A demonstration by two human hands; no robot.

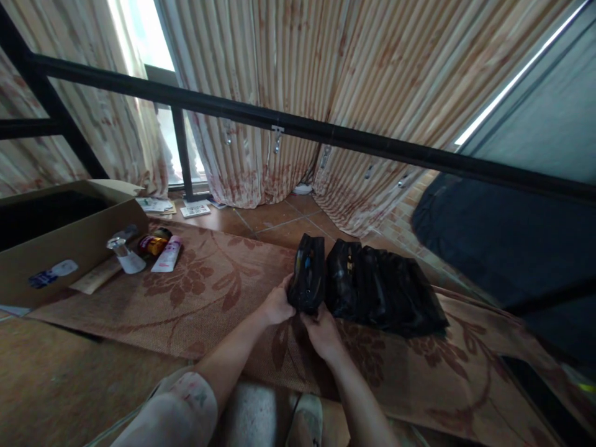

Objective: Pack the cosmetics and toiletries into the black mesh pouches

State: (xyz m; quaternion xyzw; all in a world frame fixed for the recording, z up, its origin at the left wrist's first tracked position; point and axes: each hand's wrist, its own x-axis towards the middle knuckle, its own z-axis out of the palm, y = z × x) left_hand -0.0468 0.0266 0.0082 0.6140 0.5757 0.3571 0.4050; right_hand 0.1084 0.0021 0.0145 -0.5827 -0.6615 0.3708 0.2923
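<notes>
A small black pouch (307, 282) stands upright on the patterned cloth, some blue and yellow showing along its top opening. Its left side is gripped by my left hand (279, 303), fingers closed around the lower edge. My right hand (321, 334) is closed on the near lower corner of the same pouch; its fingertips are partly hidden. Close by on the right stand several similar black pouches (375, 288) packed in a row, one with a bit of yellow at its top.
To the left lie a clear-topped bottle (126, 256), an amber jar (154, 243) and a pink-white tube (166, 254) beside an open cardboard box (69, 245). A dark metal rail (298, 127) crosses before the curtains (298, 62). A dark flat object (542, 397) lies at right.
</notes>
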